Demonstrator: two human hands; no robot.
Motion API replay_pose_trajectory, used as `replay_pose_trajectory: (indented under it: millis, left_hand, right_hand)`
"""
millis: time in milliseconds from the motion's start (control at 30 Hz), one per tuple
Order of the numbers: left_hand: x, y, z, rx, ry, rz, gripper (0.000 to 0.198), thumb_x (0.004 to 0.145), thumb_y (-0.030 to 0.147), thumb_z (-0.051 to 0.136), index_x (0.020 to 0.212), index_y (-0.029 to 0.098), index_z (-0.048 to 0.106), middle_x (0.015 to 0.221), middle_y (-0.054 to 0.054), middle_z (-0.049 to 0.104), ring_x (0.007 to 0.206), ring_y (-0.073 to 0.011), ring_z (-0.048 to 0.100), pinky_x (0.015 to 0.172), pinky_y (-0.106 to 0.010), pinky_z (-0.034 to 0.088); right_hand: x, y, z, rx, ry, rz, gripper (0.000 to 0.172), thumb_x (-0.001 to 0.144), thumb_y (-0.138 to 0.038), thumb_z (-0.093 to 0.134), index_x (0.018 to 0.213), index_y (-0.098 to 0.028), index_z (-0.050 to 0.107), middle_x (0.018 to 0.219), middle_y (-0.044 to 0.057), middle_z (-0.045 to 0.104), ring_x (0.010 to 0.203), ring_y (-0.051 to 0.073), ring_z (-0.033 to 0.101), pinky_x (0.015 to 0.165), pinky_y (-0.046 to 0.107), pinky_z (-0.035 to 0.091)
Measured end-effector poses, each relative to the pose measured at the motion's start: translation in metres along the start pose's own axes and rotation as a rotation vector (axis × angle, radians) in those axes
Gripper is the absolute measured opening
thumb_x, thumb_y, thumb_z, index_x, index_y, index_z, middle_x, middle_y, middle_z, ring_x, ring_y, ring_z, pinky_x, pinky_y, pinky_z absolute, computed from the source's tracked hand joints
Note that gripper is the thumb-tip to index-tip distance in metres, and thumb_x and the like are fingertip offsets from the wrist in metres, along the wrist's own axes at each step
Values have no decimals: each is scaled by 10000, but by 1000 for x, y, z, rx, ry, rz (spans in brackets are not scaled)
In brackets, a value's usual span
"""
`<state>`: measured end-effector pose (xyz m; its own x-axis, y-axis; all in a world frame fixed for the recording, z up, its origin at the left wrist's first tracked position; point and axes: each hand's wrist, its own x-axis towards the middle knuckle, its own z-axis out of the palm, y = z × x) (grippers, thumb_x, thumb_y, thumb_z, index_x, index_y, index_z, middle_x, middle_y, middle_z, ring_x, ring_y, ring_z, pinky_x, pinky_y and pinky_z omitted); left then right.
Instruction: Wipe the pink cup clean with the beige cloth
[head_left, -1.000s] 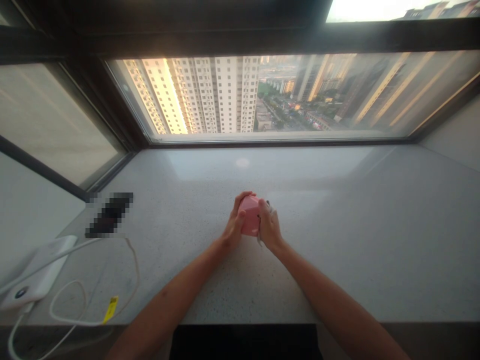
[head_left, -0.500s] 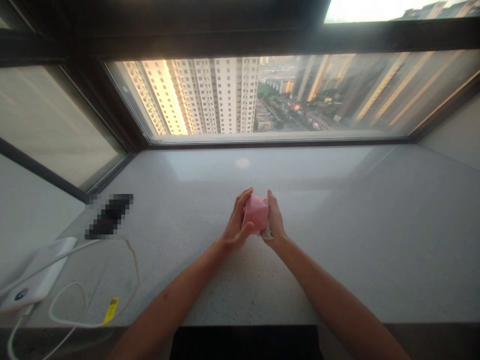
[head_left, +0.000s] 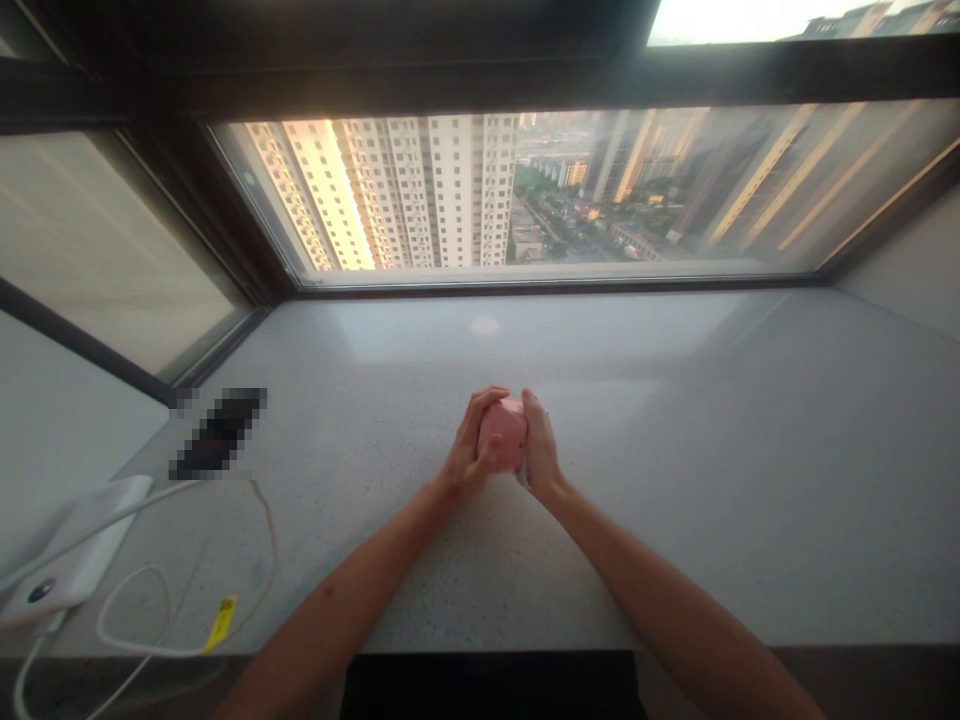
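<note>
A small pink faceted object (head_left: 501, 438) is held between my two hands over the middle of the sill. My left hand (head_left: 474, 440) wraps its left and far sides, with the thumb across the near face. Against its right side presses my right hand (head_left: 540, 440), fingers together and pointing away from me. A bit of white, cloth-like material (head_left: 523, 478) shows under the right palm; most of it is hidden. What kind of thing the pink object is, I cannot tell.
The pale speckled sill (head_left: 735, 450) runs up to a dark-framed window (head_left: 525, 290) with tall buildings outside. To the left lie a pixelated dark object (head_left: 219, 435), a white box-like device (head_left: 90, 540) and a looped white cable (head_left: 274, 540) with a yellow tag (head_left: 220, 625).
The pink object has turned and shifted slightly left and nearer. My right hand has moved left over its right side, and less of the white material shows.
</note>
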<state>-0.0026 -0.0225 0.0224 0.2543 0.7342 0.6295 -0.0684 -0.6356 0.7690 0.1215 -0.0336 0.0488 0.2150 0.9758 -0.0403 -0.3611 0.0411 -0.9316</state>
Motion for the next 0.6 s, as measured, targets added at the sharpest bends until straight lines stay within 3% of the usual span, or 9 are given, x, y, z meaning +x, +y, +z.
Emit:
replay_pose_trajectory:
  millis: [67, 133, 233, 300, 367, 467, 600]
  left_hand:
    - [0, 4, 1, -84, 25, -109, 615, 1073, 687, 419, 1516, 276, 531, 1466, -134, 589, 1249, -325, 617, 1148, -565, 503]
    - [1, 5, 2, -106, 8, -130, 697, 1053, 744, 416, 1578, 291, 476, 1551, -142, 540, 1305, -344, 599, 1172, -583, 485]
    - [2, 1, 0, 15, -65, 32, 849, 971, 796, 568, 1638, 293, 414, 1700, -159, 391, 1562, -417, 385, 1299, -647, 322]
    - [2, -3, 0, 69, -68, 90, 766, 994, 739, 583, 1598, 284, 464, 1673, -164, 418, 1580, -414, 358, 1301, -659, 307]
    - [1, -5, 0, 24, -14, 29, 620, 1069, 675, 461, 1548, 284, 508, 1586, -152, 504, 1506, -377, 454, 1267, -640, 369]
    - [0, -4, 1, -52, 23, -45, 648, 1081, 705, 370, 1580, 302, 468, 1600, -140, 504, 1457, -361, 504, 1256, -622, 396]
    - [2, -1, -1, 104, -60, 130, 793, 999, 737, 568, 1637, 295, 405, 1717, -169, 367, 1568, -412, 386, 1291, -641, 331]
  right_hand:
    - [-2, 0, -1, -88, 53, -98, 577, 865, -779, 686, 712, -234, 575, 594, -36, 521, 526, 127, 490, 449, 245, 372]
    - [-1, -1, -1, -63, 53, -85, 567, 856, -768, 699, 710, -237, 565, 603, -38, 522, 522, 124, 479, 452, 248, 379]
    - [3, -5, -1, 76, -1, 94, 581, 825, -799, 689, 726, -239, 569, 631, -14, 582, 529, 141, 521, 474, 268, 436]
    - [4, -6, 0, 85, 4, 125, 591, 815, -811, 688, 728, -238, 576, 642, -4, 598, 537, 145, 531, 479, 269, 443]
    - [1, -5, 0, 8, 41, 24, 579, 825, -793, 709, 727, -235, 590, 640, -15, 582, 544, 135, 515, 474, 254, 420]
    - [-1, -5, -1, -57, 34, -87, 562, 858, -765, 714, 726, -231, 605, 626, -29, 559, 538, 126, 504, 462, 242, 397]
    - [6, -7, 0, 124, -117, 157, 587, 836, -812, 679, 743, -237, 607, 596, -6, 588, 543, 166, 580, 457, 262, 456]
